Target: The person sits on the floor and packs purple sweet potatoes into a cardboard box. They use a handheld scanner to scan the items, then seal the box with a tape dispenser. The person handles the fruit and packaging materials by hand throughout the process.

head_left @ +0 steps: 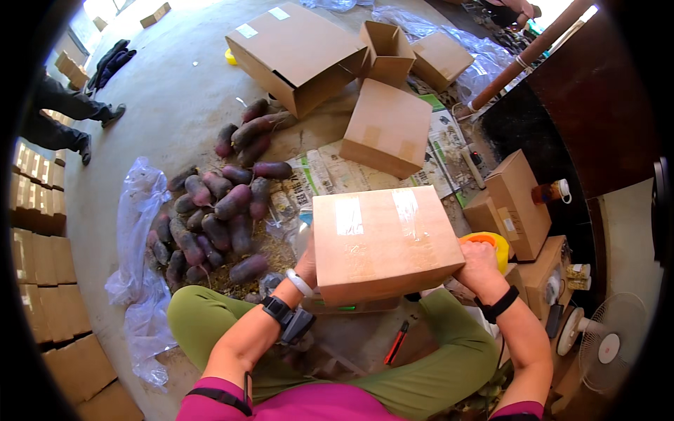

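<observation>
A cardboard box (387,237) with strips of clear tape is held up above my lap between both hands. My left hand (309,263) grips its left end; the box hides most of the fingers. At the right end, my right hand (478,266) holds the box near a lower corner. A yellow tape roll with an orange core (500,247) shows just behind the right hand; whether the hand also holds it I cannot tell. Between my legs lies a red and black utility knife (396,343). To the left, dark purple root vegetables (234,202) are piled on the floor.
Cardboard boxes (389,123) stand ahead on the floor and printed sheets. Crumpled plastic film (139,210) lies at the left, beyond it stacked cartons (47,258). A person's legs (68,118) show at far left. An electric fan (608,344) and a jar (550,192) are at right.
</observation>
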The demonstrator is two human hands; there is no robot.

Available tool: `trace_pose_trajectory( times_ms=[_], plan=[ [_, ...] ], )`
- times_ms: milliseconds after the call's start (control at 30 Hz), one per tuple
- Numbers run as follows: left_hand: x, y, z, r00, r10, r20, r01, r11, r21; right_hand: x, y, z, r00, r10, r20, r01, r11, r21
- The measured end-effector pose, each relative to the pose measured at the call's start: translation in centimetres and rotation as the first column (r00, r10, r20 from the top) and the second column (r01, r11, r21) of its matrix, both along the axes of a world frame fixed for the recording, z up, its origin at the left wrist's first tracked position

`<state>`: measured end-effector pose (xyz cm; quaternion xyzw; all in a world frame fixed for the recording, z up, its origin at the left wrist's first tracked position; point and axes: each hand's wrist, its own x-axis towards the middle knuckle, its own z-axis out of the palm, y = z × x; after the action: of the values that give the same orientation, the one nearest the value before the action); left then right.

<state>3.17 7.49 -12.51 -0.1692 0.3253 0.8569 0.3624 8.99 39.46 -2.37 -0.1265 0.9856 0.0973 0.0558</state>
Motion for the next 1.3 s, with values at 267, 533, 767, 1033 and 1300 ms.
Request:
trace_pose_trajectory(
  times_ms=[267, 533, 767, 1033, 1300],
  plan=[
    [3.2, 2.9, -5.3, 0.991, -0.003, 0.134, -0.057, 0.896, 0.440, -2.6, -1.9, 4.1, 0.955, -0.206, 0.213, 0.074, 0.862, 0.501],
    [9.4, 0.8, -6.7, 0.977, 0.211, 0.040, -0.213, 0.976, 0.049, 1.4, -9.3, 4.8, 0.997, 0.031, -0.068, 0.007, 0.871, 0.491],
    [8.8, -2.1, -11.1, 0.924, 0.257, -0.282, -0.325, 0.917, -0.231, 6.2, -12.1, 6.1, 0.992, 0.027, 0.124, -0.084, 0.872, 0.483],
    [8.2, -3.2, -11.1, 0.842, -0.174, -0.510, -0.362, 0.517, -0.776, 6.9, -13.4, 7.6, 0.993, 0.115, 0.031, -0.116, 0.879, 0.463],
    [11.3, -5.3, 0.5, 0.942, 0.250, -0.222, -0.269, 0.961, -0.058, 6.9, -14.9, 9.3, 0.988, 0.117, -0.102, -0.105, 0.987, 0.119]
  ],
)
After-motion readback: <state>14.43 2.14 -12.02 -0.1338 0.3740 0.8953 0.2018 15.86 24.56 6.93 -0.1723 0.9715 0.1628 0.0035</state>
